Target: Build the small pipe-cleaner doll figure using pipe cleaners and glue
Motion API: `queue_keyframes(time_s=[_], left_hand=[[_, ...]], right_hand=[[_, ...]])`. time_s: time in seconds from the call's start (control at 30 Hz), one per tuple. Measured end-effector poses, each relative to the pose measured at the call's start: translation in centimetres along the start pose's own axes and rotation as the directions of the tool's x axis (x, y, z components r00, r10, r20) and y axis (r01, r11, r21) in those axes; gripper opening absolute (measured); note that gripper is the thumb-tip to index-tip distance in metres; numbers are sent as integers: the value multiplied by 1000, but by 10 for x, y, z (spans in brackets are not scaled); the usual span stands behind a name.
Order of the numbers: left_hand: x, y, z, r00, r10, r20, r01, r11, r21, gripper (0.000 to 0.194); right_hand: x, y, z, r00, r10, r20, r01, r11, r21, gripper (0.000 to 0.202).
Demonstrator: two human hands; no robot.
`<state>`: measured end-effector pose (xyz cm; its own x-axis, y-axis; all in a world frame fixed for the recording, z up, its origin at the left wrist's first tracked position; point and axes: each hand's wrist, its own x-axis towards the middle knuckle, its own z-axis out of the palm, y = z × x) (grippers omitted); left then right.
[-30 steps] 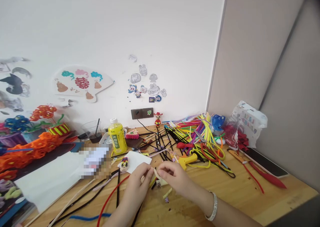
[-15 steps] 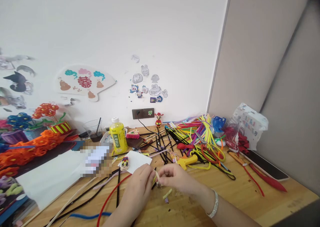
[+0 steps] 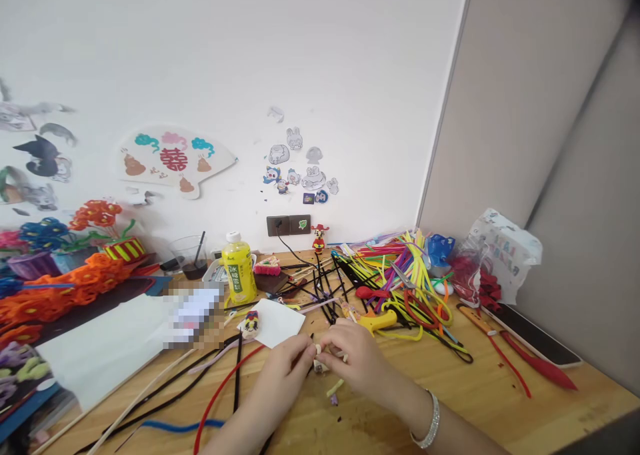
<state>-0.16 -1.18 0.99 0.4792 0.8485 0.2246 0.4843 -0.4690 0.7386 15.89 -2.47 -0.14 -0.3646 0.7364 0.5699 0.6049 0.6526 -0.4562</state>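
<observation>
Both hands meet above the wooden table [image 3: 395, 401], thumbs and fingertips almost touching. My left hand [image 3: 287, 368] pinches one part of a short cream pipe cleaner [image 3: 318, 350]. From the other side, my right hand [image 3: 357, 361], with a sparkly bracelet on its wrist, pinches the same piece. An end of it pokes out past the right fingers; the rest is mostly hidden. Just below the fingertips is a small, pale, shiny thing that I cannot make out. A pale yellow-green pipe cleaner scrap [image 3: 335, 388] lies near my right hand.
A small doll-like head [image 3: 251, 324] lies by white paper [image 3: 275, 325]. Behind are a yellow bottle [image 3: 239, 268], black pipe cleaners [image 3: 325, 285], a yellow glue gun [image 3: 377, 320] and scissors [image 3: 403, 275] among colourful stems. A red pipe cleaner [image 3: 223, 385] curves beside my left forearm.
The cream pipe cleaner, a strip standing between my hands earlier, is now bent at the fingertips. My right fingers have closed in toward the left ones. The view has shifted slightly.
</observation>
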Motion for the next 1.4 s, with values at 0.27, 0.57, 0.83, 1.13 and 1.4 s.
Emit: queue_keyframes(time_s=[0.27, 0.57, 0.83, 1.13, 1.4], left_hand=[[-4, -6, 1, 945, 280, -170, -210, 917, 340, 21], [-3, -23, 1, 758, 640, -129, -474, 675, 565, 19], [-6, -11, 8, 905, 388, -174, -338, 905, 259, 22], [1, -3, -4, 980, 191, 54, -194, 978, 71, 27], [0, 0, 0, 987, 146, 66, -148, 988, 35, 24]], right_hand=[[4, 2, -2, 947, 311, 83, -304, 780, 546, 23], [5, -2, 1, 925, 352, 142, -359, 692, 627, 28], [2, 1, 2, 948, 313, 52, -296, 813, 501, 9], [3, 4, 4, 945, 318, 81, -324, 862, 390, 9], [4, 6, -2, 933, 316, 174, -360, 853, 377, 17]])
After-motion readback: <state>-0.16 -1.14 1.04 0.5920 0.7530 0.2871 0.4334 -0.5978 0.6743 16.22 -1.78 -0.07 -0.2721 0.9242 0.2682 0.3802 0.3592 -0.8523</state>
